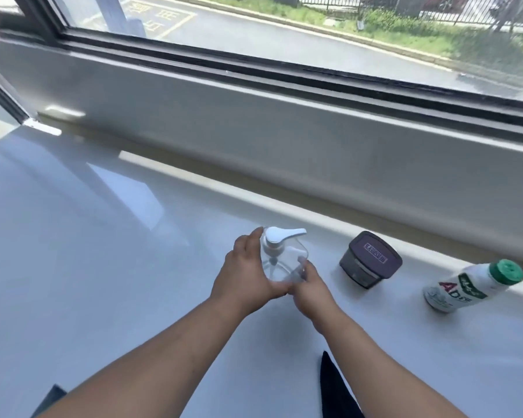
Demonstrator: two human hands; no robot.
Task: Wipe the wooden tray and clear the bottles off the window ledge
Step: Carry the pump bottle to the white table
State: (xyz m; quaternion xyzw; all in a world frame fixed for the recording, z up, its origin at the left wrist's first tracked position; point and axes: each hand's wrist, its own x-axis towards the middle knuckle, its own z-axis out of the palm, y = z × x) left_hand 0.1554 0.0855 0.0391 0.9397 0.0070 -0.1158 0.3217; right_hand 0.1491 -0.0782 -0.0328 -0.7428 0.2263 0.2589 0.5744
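**Pump bottle in both your hands, two containers on the ledge**

Head view: pump bottle [284,260], clear with a white pump head, sits between your two hands over the white window ledge [103,236], roughly mid-frame. Can't tell if its base touches the ledge or is lifted.

Your left hand [248,276] wraps the bottle's left side, fingers together and curled around the body, thumb up by the pump collar. Your right hand [308,288] cups the lower right side, fingers curled onto the clear wall; seen partly through the plastic, so exact finger spacing unclear.

Right of the bottle, apart from it: dark jar [370,260] with a dark square lid, upright on the ledge. Further right: white bottle [471,286] with a green cap and green-red label, appears to lean right, though that may be wide-angle distortion.

Black cloth [334,390] at bottom edge, beside your right forearm, partly cut off.

Window [284,40] behind the ledge shows road and grass.
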